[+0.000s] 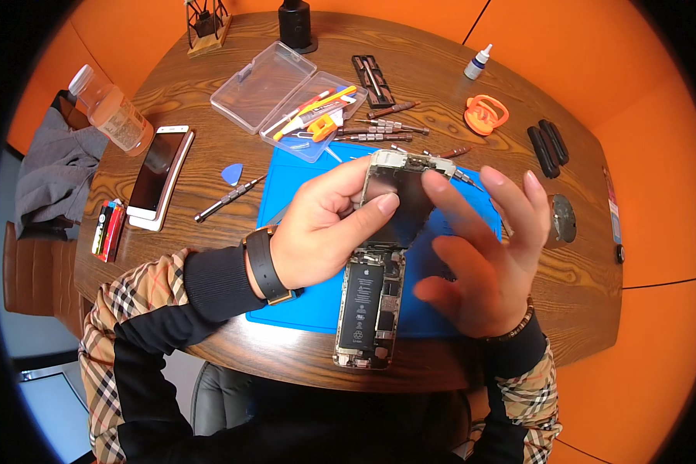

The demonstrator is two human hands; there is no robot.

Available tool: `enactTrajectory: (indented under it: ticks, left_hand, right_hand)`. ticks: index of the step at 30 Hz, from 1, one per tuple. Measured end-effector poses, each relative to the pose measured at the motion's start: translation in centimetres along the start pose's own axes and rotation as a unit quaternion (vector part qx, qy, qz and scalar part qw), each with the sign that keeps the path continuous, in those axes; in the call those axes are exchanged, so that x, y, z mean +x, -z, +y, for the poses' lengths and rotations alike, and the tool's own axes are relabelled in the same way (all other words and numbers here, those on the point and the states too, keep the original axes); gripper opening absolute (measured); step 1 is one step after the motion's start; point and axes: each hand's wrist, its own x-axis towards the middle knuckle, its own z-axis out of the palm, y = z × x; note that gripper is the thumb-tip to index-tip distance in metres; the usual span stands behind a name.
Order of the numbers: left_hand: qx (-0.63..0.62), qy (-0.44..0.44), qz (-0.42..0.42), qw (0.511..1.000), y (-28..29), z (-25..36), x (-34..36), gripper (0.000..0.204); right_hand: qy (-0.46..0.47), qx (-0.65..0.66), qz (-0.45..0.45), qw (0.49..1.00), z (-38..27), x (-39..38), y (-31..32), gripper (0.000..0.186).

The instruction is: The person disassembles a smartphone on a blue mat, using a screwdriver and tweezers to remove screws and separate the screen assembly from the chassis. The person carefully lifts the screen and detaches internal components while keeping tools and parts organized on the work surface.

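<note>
My left hand (325, 232) grips the phone's detached screen assembly (398, 213), thumb across its dark inner side, holding it raised above the opened phone body (367, 309). The body, with black battery and boards showing, lies at the blue mat's (286, 309) front edge. My right hand (491, 255) is open at the right, fingers curved and apart, the index fingertip at the screen's upper right edge; whether it touches is unclear. Behind the screen are several small screwdrivers (387, 131) and a clear open case (263, 81) of coloured tools.
On the wooden table (170, 294) are a white phone (158, 176), bottle (108, 112), red pack (110, 232), blue pick (232, 174), screwdriver (220, 203), glue bottle (477, 66), orange suction cup (483, 116), bit holder (371, 81), black cases (545, 151) and round metal piece (562, 216).
</note>
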Motion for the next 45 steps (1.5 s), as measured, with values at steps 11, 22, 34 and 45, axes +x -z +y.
enactTrajectory:
  ticks: [11,22,34,45]
  left_hand:
    - [0.023,-0.023,0.02,0.999,-0.3,0.1,-0.1,0.041]
    - [0.045,-0.019,-0.001,0.999,-0.2,0.3,0.1,0.04]
    - [0.039,-0.015,0.008,0.999,0.0,0.2,-0.2,0.041]
    - [0.037,0.002,0.01,0.999,0.2,0.0,-0.3,0.042]
  right_hand:
    - [0.001,0.017,-0.017,1.0,-0.1,0.3,-1.0,0.038]
    - [-0.028,0.009,0.079,0.996,-0.1,-0.2,-0.4,0.027]
    - [-0.002,0.001,-0.032,0.999,-0.3,0.3,-1.3,0.056]
    - [-0.005,0.002,0.049,0.999,-1.0,0.1,-0.4,0.033]
